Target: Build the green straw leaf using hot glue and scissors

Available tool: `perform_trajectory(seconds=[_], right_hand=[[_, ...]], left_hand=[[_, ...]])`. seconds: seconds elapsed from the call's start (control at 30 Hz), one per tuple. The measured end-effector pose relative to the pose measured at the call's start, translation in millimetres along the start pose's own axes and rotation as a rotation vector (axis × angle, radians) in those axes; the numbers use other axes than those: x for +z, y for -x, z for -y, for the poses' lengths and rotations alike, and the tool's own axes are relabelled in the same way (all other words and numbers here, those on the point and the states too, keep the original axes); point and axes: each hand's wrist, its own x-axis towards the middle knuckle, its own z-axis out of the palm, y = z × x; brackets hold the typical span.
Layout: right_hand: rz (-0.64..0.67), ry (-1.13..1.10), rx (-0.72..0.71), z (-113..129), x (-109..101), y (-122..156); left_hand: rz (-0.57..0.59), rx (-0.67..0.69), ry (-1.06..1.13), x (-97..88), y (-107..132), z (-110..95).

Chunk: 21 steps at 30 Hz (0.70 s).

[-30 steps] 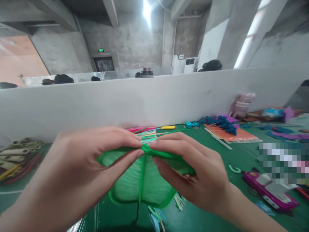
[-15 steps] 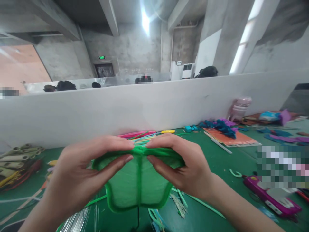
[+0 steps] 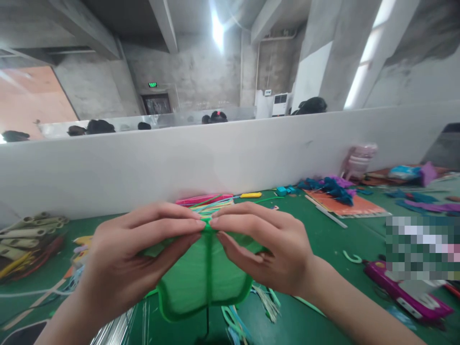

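I hold a flat green leaf-shaped piece (image 3: 201,282) with a raised green rim and a green rib down its middle, above the green table. My left hand (image 3: 132,254) pinches its top edge just left of the rib. My right hand (image 3: 262,244) pinches the same edge just right of the rib, fingertips almost touching the left ones. The upper corners of the piece are hidden behind my fingers. A thin dark stem hangs from its bottom.
A white partition wall (image 3: 230,153) runs across behind the table, with other people's heads beyond it. Coloured strips (image 3: 208,200) lie behind my hands, paper rolls (image 3: 25,235) at far left, a purple glue gun (image 3: 406,292) at right, orange sheet with blue scraps (image 3: 341,201) at back right.
My fingertips have drawn closer together at the rib. The green piece's top edge has folded inward and looks narrower. The view has tilted slightly.
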Motion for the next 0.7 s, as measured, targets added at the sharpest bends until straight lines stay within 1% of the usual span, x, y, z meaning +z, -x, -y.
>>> perform_trajectory(seconds=[0.1, 0.2, 0.33, 0.5, 0.7], right_hand=[[0.013, 0.136, -0.072, -0.6, -1.4, 0.8], [0.024, 0.198, -0.111, -1.7, -2.2, 1.2], [0.017, 0.15, -0.103, -2.6, -0.9, 2.0], [0.021, 0.083, -0.043, -0.8, 0.1, 1.2], [0.037, 0.092, -0.072, -0.3, 0.7, -1.2]], left_hand=[[-0.001, 0.016, -0.008, 0.4, -2.0, -1.2], [-0.008, 0.009, -0.003, 0.3, -3.4, -2.2], [-0.005, -0.03, -0.019, 0.5, -0.1, -1.9], [-0.036, -0.141, -0.013, 1.8, 5.6, 0.7], [-0.025, -0.165, 0.031, 1.2, 4.8, 1.1]])
